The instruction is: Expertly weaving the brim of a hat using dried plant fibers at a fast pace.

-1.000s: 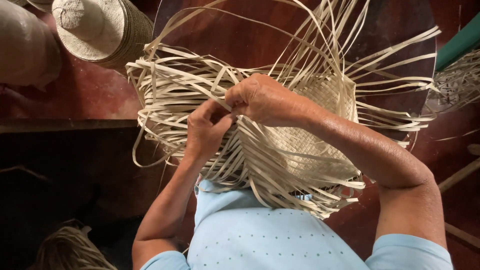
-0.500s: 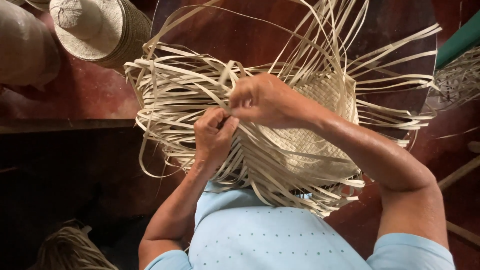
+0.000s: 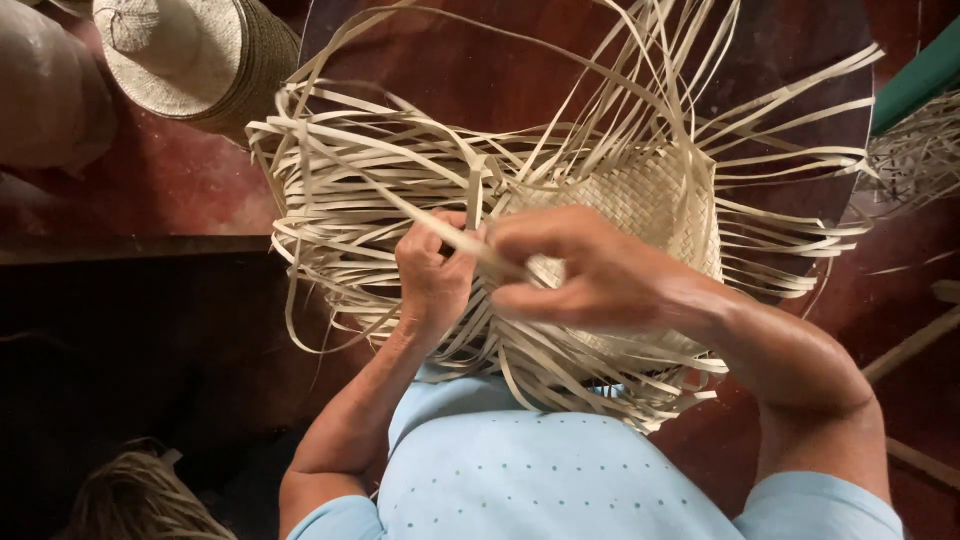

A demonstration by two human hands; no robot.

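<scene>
We see two hands at one half-woven straw piece, its finished plaited patch lying right of centre and its many loose pale strips fanning out to the left and far side over the dark red floor. The left hand is closed, pinching strips at the middle of the bundle. The right hand, touching it from the right, grips a single strip between thumb and fingers, over the near edge of the weave. One finished straw hat sits far left on a round woven stand. A tangle of straw lies near left.
</scene>
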